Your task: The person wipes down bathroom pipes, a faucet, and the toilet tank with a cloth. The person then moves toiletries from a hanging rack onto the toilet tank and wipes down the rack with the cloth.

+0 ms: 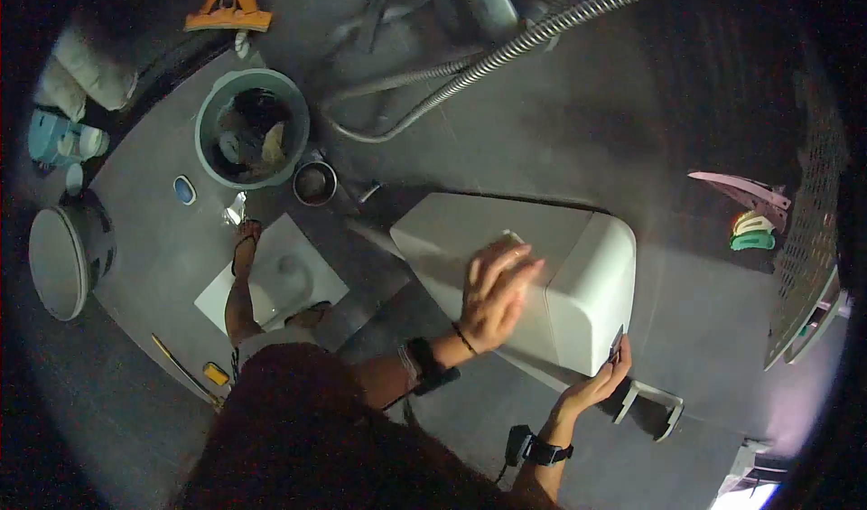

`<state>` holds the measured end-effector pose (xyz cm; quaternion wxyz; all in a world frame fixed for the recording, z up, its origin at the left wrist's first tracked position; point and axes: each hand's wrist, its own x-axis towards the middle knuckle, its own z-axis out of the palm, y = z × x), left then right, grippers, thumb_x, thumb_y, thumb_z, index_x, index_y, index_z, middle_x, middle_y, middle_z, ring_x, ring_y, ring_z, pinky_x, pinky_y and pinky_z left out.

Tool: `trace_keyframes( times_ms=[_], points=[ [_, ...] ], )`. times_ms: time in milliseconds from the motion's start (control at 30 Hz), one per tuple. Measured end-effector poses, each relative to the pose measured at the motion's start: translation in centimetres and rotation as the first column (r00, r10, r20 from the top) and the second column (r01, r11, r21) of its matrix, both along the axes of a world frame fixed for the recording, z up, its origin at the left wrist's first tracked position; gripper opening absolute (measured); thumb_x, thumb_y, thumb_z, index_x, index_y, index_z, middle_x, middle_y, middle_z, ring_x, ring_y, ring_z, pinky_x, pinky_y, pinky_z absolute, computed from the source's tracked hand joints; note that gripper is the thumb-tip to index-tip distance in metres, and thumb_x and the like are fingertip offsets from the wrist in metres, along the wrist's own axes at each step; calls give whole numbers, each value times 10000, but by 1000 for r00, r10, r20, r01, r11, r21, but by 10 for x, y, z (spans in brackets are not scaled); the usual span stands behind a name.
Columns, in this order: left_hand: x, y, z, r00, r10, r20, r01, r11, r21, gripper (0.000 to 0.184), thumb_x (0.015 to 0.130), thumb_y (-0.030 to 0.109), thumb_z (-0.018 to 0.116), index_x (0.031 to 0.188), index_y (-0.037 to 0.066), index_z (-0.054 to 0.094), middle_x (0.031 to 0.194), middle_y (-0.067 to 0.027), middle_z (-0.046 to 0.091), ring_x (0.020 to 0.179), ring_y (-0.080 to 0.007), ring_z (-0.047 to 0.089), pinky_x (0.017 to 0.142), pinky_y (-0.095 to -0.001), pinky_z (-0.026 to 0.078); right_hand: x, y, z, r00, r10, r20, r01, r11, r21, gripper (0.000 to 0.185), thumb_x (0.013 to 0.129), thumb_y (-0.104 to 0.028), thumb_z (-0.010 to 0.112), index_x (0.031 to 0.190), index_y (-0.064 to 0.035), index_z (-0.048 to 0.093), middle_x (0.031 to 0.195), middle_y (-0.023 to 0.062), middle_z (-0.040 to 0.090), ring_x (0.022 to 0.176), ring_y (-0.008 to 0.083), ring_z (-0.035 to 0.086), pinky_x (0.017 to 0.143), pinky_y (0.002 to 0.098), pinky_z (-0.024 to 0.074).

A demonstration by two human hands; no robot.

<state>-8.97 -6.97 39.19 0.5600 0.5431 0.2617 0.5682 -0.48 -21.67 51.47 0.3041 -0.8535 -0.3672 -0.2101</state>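
A white toilet cistern [488, 230] fills the middle of the view, its rounded end toward the right. My left hand [495, 298] is over its front face with the fingers bent. A small pale piece [512, 236] shows at those fingertips; the blurred hand hides what it is. My right hand [603, 379] reaches the cistern's lower right corner, with fingers closed on a small dark lever [617, 336] there. A white squat toilet pan [312, 262] lies in the floor at left, with my feet beside it.
A grey-green tub [206, 140] holds dark wet items, near a metal pot [314, 183]. A flexible metal hose [506, 58] loops across the top. A lidded white bucket [59, 264] stands at left. Hair clips [751, 230] hang near a perforated rack [808, 230]; a bracket [648, 402] sits below.
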Motion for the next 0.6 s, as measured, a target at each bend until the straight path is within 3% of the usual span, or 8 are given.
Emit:
trace_keyframes(
  times_ms=[67,200,267,333,433,467,533,600],
  points=[
    [14,-3,-46,994,107,6,-106,993,-51,328,852,233,450,1112,80,579,1224,-145,501,1146,-322,458,961,-438,302,4,-4,-1,1000,3,0,-3,1000,-15,432,879,-172,344,1234,53,445,1220,158,491,1121,258,469,986,384,335],
    [23,-12,-127,973,149,-175,-198,931,-307,329,898,155,361,1164,68,534,1277,-147,462,1201,-325,401,998,-428,292,3,-3,0,999,30,41,-28,999,-44,412,893,-167,326,1209,56,468,1204,146,504,1109,251,476,978,377,342],
    [29,-16,-149,917,251,-310,-366,838,-404,364,910,132,324,1233,72,480,1335,-140,405,1248,-337,343,1030,-426,271,5,-6,-2,994,42,99,-37,998,-58,407,903,-166,317,1205,57,472,1200,149,506,1103,246,478,974,372,344],
    [39,-18,-157,932,274,-238,-357,804,-476,385,914,141,321,1272,77,447,1368,-146,361,1273,-338,314,1042,-431,263,4,-2,-3,993,75,89,-71,996,-56,403,911,-173,316,1202,57,473,1189,144,509,1093,239,480,971,365,344],
    [51,-18,-170,852,412,-322,-522,641,-562,391,926,155,302,1282,66,439,1377,-163,346,1274,-339,318,1036,-424,279,4,-1,-3,987,160,16,-160,987,8,394,921,-181,322,1195,59,473,1171,133,508,1081,229,481,969,351,341],
    [53,-17,-176,847,422,-323,-530,630,-568,391,926,155,302,1282,66,439,1377,-163,346,1274,-339,318,1036,-424,279,5,-3,-3,984,174,18,-174,985,0,394,921,-181,322,1195,59,473,1171,133,508,1081,229,481,969,351,341],
    [56,-15,-190,889,400,-223,-389,400,-830,399,918,148,319,1292,62,431,1390,-169,328,1279,-336,314,1037,-415,281,6,-4,-3,981,188,43,-188,982,-19,391,927,-184,325,1201,54,470,1184,136,502,1091,227,477,969,347,340],
    [65,-21,-201,885,424,-191,-360,364,-859,413,917,158,332,1312,64,408,1401,-177,312,1287,-329,303,1040,-408,278,8,-8,-1,982,189,19,-188,982,-33,395,938,-189,323,1218,58,452,1219,148,482,1120,247,464,988,366,328]
  ],
)
